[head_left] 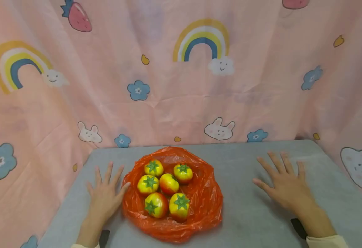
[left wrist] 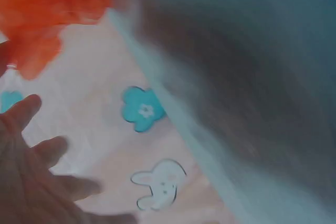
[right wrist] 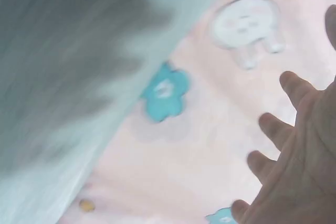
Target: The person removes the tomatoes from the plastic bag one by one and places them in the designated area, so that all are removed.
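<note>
An opened-out red plastic bag (head_left: 204, 206) lies on the grey table, with several yellow-red tomatoes (head_left: 169, 184) bearing green star-shaped tops on it. Just left of the bag is my left hand (head_left: 104, 198), fingers spread and thumb tip right at the bag's edge. In the left wrist view the red bag (left wrist: 52, 14) shows at the top left, above the spread fingers (left wrist: 50, 150). My right hand (head_left: 288, 189) is well to the right of the bag, fingers spread apart and holding nothing. The right wrist view also shows that hand (right wrist: 299, 150) with its fingers extended.
The grey table (head_left: 240, 172) reaches back to a pink curtain (head_left: 174, 113) printed with rainbows, rabbits and flowers. The curtain also hangs along the left and right sides. Grey table surface lies between the bag and my right hand.
</note>
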`<state>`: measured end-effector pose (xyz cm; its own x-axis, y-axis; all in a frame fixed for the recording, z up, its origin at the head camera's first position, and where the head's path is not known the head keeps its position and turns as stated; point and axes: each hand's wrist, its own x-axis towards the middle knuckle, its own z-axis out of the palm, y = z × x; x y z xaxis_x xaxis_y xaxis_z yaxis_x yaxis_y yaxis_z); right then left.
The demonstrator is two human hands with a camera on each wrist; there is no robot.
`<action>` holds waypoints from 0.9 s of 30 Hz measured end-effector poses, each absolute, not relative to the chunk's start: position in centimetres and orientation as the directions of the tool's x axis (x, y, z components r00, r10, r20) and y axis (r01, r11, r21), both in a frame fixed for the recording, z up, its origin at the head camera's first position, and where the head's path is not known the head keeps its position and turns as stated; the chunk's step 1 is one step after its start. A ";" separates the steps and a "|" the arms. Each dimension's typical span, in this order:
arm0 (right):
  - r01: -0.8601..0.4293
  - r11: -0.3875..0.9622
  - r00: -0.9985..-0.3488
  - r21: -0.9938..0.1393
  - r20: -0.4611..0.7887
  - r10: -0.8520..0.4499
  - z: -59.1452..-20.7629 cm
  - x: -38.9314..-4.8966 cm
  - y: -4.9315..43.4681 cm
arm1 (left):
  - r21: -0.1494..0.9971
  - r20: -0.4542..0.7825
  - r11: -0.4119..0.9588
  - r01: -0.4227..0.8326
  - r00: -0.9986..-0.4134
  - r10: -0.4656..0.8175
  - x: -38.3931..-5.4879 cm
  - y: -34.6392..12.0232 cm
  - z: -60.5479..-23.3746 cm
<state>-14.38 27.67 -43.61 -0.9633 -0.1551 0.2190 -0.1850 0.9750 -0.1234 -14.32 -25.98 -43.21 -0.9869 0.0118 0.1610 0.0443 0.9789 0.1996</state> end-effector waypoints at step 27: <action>-0.378 0.773 -0.891 -0.509 -0.026 -0.453 -40.6 -11.1 8.0 | 0.779 -0.050 0.626 -0.040 -0.999 -0.002 -13.8 -23.9 -43.1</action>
